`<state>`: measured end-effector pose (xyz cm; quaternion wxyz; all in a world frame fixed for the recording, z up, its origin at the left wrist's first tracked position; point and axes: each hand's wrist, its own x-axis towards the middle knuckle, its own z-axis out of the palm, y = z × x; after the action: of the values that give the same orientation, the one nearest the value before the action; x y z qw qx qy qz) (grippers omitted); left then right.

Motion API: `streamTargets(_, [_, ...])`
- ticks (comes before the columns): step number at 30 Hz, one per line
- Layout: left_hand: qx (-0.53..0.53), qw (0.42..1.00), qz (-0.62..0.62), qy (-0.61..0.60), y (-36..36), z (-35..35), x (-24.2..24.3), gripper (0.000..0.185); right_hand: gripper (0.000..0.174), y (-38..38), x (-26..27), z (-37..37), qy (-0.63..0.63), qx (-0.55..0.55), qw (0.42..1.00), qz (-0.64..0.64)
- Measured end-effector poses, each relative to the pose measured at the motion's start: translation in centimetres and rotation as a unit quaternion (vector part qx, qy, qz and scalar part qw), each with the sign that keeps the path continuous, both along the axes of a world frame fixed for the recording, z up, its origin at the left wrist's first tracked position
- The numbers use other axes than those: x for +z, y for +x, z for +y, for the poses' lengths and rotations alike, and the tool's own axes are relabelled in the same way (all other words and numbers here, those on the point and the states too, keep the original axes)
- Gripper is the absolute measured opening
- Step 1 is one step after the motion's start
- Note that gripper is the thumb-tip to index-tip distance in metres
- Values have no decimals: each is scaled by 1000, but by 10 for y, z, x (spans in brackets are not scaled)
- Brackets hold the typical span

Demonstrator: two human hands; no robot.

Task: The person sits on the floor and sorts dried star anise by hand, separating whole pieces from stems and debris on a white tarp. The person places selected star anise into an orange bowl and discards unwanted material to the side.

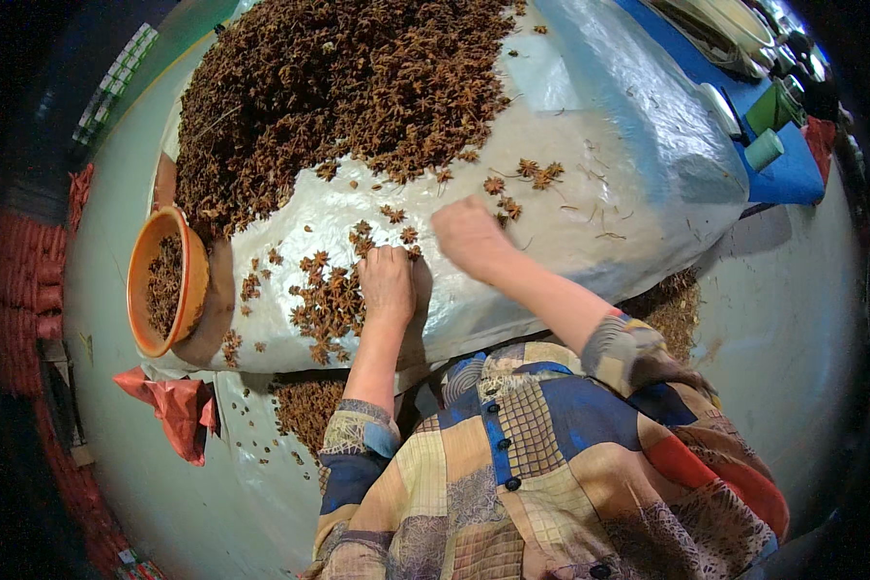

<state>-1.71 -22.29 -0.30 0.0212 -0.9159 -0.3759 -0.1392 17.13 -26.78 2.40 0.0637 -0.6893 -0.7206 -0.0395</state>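
My left hand (388,281) is back-up on the plastic-covered table (442,319), its fingers bent down beside a small pile of star anise (330,297). Several loose pods lie around its fingertips, including a star anise pod (408,235) just beyond. To the right my right hand (475,235) is curled, with its fingertips turned out of sight. A loose cluster of star anise (509,208) lies close to its far right side. Neither palm shows, so I cannot see whether a pod is inside. A large heap of star anise (348,80) covers the far part of the table.
An orange plastic bowl (165,283) with dark pieces in it sits at the left edge. Thin stems (600,210) are scattered on the right. Beyond them are a blue surface (790,170) and a green cup (764,150). More brown material (308,413) lies below the table.
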Motion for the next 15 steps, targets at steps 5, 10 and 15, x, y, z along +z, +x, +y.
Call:
streamTargets(5, [11,998,48,28,-1,-15,11,14,23,118,32,-93,15,-343,937,69])
streamTargets(10, [10,997,61,-47,1,-12,10,17,22,120,18,-117,194,-177,959,102])
streamTargets(15, [-5,996,52,-74,0,0,17,18,15,60,-5,-27,101,-3,985,141])
